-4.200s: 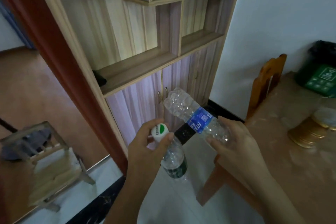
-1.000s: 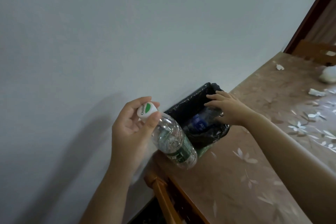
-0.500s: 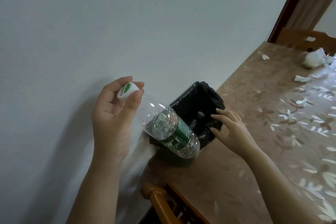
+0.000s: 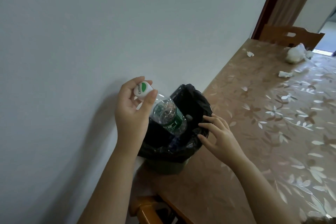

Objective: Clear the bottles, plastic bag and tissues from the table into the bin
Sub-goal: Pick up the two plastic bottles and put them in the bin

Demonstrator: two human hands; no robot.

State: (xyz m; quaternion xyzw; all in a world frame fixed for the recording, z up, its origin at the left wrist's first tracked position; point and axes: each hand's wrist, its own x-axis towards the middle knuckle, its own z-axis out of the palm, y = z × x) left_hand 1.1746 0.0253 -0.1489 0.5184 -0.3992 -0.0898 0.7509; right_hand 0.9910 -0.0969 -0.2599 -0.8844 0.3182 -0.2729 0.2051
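Observation:
My left hand (image 4: 130, 112) grips a clear bottle (image 4: 166, 114) with a green label by its white cap, tilted with its base down inside the mouth of the bin (image 4: 167, 166). The bin is green, lined with a black bag, and stands on the table against the wall. My right hand (image 4: 217, 132) is empty with fingers spread, resting at the bin's right rim. A second bottle with a blue label (image 4: 172, 142) lies inside the bin. Far down the table lie a crumpled white plastic bag (image 4: 295, 53) and tissues (image 4: 284, 74), (image 4: 250, 54).
The table (image 4: 263, 132) has a floral brown cover and runs along a white wall. A wooden chair back (image 4: 291, 37) stands at the far end by a doorway. Another chair's top (image 4: 145, 209) pokes up at the near table corner.
My right hand dropped the blue-label bottle into the bin and came out empty. My left hand has lowered the green-label bottle's base into the bin's mouth.

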